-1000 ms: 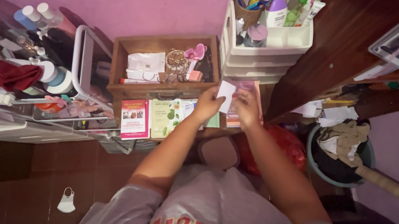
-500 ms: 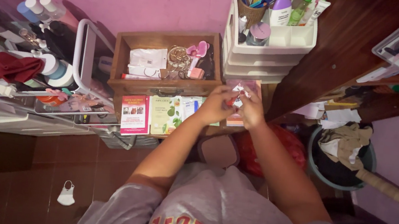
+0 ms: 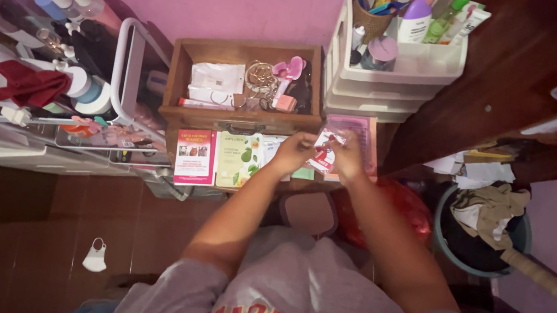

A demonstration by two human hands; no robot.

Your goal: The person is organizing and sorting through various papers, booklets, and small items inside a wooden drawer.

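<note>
Both hands pinch a small sachet in front of the wooden drawer.
Left hand [image 3: 293,153] and right hand [image 3: 348,157], forearms extended, fingers closed on the red-and-white sachet [image 3: 323,157], just below the open wooden drawer [image 3: 240,119].

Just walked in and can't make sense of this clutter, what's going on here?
A person seated on the floor holds a small white and red packet between the left hand and right hand, over a low wooden shelf. Flat sachets lie there beside them. Behind is an open wooden drawer of trinkets and a white plastic organiser with bottles.
</note>
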